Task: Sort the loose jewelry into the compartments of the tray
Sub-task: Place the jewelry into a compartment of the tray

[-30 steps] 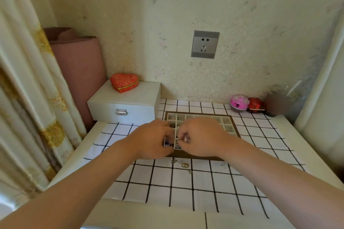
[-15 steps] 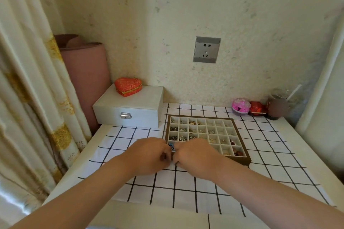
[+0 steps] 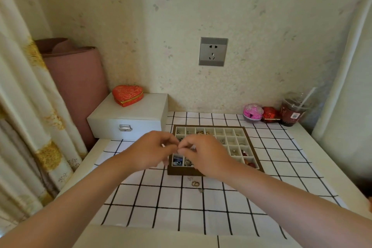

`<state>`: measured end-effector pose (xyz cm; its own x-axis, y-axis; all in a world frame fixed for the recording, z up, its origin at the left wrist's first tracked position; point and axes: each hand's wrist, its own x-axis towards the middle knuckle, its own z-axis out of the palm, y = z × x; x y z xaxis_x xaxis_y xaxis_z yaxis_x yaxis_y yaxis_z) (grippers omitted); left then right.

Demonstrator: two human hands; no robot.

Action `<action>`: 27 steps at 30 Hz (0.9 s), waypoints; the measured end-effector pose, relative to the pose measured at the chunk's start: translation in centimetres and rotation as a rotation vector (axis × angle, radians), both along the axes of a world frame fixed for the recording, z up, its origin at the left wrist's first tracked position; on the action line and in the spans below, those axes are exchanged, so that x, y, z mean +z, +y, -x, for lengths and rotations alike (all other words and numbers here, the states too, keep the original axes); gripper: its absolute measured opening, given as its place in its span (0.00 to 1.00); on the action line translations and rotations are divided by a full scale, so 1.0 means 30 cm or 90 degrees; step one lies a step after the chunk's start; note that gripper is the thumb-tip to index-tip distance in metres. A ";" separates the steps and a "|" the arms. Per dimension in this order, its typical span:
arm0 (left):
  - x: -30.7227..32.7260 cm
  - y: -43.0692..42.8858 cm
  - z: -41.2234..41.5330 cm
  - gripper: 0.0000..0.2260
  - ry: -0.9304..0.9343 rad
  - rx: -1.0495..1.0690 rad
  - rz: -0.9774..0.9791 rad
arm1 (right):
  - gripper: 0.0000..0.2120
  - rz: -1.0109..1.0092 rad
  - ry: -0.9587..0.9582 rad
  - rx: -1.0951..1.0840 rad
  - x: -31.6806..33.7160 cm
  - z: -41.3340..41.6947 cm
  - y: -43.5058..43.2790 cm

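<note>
A white table [image 3: 141, 235] fills the lower half of the view, with a white cloth [image 3: 161, 215] marked in black squares spread over most of it. A pale curtain [image 3: 24, 106] with gold patches hangs along the table's left edge, and a pink roll [image 3: 80, 86] stands behind the far left corner. A white box [image 3: 128, 115] with a metal clasp sits at that corner, and a red heart-shaped box [image 3: 127, 94] rests on its lid.

The brown tray [image 3: 181, 171] lies on the cloth toward the middle of the far edge. Many of its small square compartments hold pieces.

The left hand [image 3: 151, 151] and right hand [image 3: 207, 155] meet over the tray's left side. Their fingers are curled and the fingertips touch. Whether they pinch anything cannot be told.

At the far right corner stands a plastic cup [image 3: 291, 110] with a straw. A small red box [image 3: 269, 114] and a round pink box [image 3: 253, 111] sit just beside it.

The loose jewelry [image 3: 195, 183] lies on the cloth just in front of the tray's near edge.
</note>
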<state>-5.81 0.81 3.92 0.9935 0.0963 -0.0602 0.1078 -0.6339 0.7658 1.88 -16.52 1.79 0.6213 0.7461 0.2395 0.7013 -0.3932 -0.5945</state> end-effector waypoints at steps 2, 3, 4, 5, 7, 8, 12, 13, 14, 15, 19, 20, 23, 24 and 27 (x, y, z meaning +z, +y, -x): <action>0.021 -0.012 -0.027 0.06 0.006 0.051 0.126 | 0.04 -0.048 0.036 -0.024 0.029 -0.020 0.005; 0.032 -0.018 -0.042 0.06 0.007 0.079 0.177 | 0.04 -0.069 0.051 -0.039 0.045 -0.034 0.006; 0.041 -0.022 -0.060 0.06 0.005 0.105 0.217 | 0.04 -0.090 0.068 -0.054 0.059 -0.052 0.006; 0.050 -0.026 -0.080 0.06 0.006 0.125 0.256 | 0.04 -0.113 0.085 -0.068 0.073 -0.074 0.004; 0.067 -0.036 -0.123 0.07 0.023 0.140 0.344 | 0.05 -0.142 0.090 -0.096 0.096 -0.128 -0.006; 0.075 -0.045 -0.144 0.08 0.038 0.134 0.385 | 0.04 -0.149 0.087 -0.104 0.107 -0.156 -0.014; 0.096 -0.090 -0.229 0.07 0.050 0.114 0.480 | 0.04 -0.150 0.097 -0.099 0.150 -0.244 -0.048; 0.100 -0.102 -0.250 0.07 0.041 0.118 0.489 | 0.04 -0.143 0.098 -0.097 0.161 -0.260 -0.056; 0.103 -0.113 -0.271 0.07 0.031 0.124 0.495 | 0.04 -0.141 0.102 -0.098 0.170 -0.277 -0.062; 0.107 -0.124 -0.289 0.07 0.021 0.129 0.499 | 0.04 -0.147 0.110 -0.102 0.180 -0.293 -0.068; 0.113 -0.149 -0.351 0.07 0.005 0.153 0.491 | 0.03 -0.171 0.146 -0.114 0.204 -0.357 -0.089; 0.113 -0.152 -0.364 0.07 0.002 0.158 0.487 | 0.03 -0.174 0.161 -0.111 0.206 -0.372 -0.092; 0.111 -0.161 -0.395 0.05 -0.020 0.185 0.478 | 0.03 -0.171 0.188 -0.116 0.204 -0.410 -0.095; 0.109 -0.163 -0.402 0.05 -0.028 0.195 0.468 | 0.03 -0.172 0.190 -0.117 0.201 -0.420 -0.093; 0.102 -0.158 -0.418 0.05 -0.049 0.206 0.417 | 0.04 -0.165 0.195 -0.104 0.197 -0.441 -0.087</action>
<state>6.73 -3.94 6.99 0.9250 0.3542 -0.1375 0.1429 0.0109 0.9897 15.11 -19.14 7.70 0.7980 0.5710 0.1925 0.4180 -0.2945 -0.8594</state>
